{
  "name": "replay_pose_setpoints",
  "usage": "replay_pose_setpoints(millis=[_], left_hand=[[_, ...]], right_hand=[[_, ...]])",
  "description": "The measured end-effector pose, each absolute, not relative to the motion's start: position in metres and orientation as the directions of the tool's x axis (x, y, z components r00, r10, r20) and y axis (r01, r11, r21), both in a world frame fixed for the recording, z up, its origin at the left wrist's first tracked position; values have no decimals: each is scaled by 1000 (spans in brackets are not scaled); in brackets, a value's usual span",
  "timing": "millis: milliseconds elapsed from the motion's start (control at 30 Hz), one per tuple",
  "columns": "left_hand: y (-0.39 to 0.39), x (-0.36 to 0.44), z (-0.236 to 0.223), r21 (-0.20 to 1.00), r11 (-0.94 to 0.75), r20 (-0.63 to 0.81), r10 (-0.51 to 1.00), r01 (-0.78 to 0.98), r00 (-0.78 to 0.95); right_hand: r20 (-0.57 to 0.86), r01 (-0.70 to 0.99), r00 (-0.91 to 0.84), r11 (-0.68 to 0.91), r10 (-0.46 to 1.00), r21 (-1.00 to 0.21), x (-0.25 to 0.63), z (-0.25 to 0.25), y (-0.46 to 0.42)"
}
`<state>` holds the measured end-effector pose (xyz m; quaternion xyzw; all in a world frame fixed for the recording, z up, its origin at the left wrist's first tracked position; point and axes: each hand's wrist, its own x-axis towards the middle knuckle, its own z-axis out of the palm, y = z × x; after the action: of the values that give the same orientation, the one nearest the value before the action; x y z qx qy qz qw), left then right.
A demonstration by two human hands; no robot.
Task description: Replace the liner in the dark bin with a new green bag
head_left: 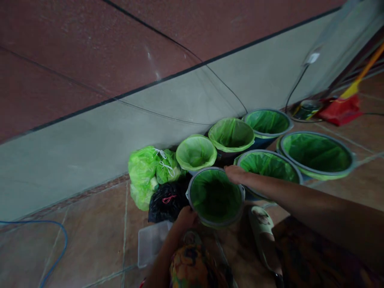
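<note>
A trash bin [216,225] lined with a green bag stands in front of me, a grey ring around its rim. My left hand [187,218] is closed on the near left side of that rim. On the far right side, my right hand [235,174] is closed at the same rim, its fingertips partly hidden. Close behind are a smaller lined bin [196,153] and another lined bin [231,134]. To the right of my right hand, a grey-rimmed bin [267,165] is partly covered by my forearm.
More lined bins [318,154] stand at right, one [268,121] against the wall. Tied green bags [142,176], a black bag [166,204] and a clear plastic container [152,242] lie left. A red dustpan [342,110], a tin [307,109] and a blue hose [64,240] are on the tiles.
</note>
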<state>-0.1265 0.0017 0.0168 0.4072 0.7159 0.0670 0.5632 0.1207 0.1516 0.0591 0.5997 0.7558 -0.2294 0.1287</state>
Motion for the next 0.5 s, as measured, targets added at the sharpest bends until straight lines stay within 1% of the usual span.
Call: replay_pose_setpoints(millis=[100,233,367,500], left_hand=[[3,-116,12,596,680,-763,646,427,34],[2,-117,5,607,727,-776,629,321,40],[0,-122,4,618,713,-767,639,332,53],[-5,-124,6,659,698,-743,661,280,100]], right_hand=[[-474,971,-235,178,849,-161,126,68,161],[-464,977,-205,150,862,-153,125,82,167],[-458,978,-189,126,868,-165,124,94,165],[-461,979,-170,97,871,-177,123,94,157]])
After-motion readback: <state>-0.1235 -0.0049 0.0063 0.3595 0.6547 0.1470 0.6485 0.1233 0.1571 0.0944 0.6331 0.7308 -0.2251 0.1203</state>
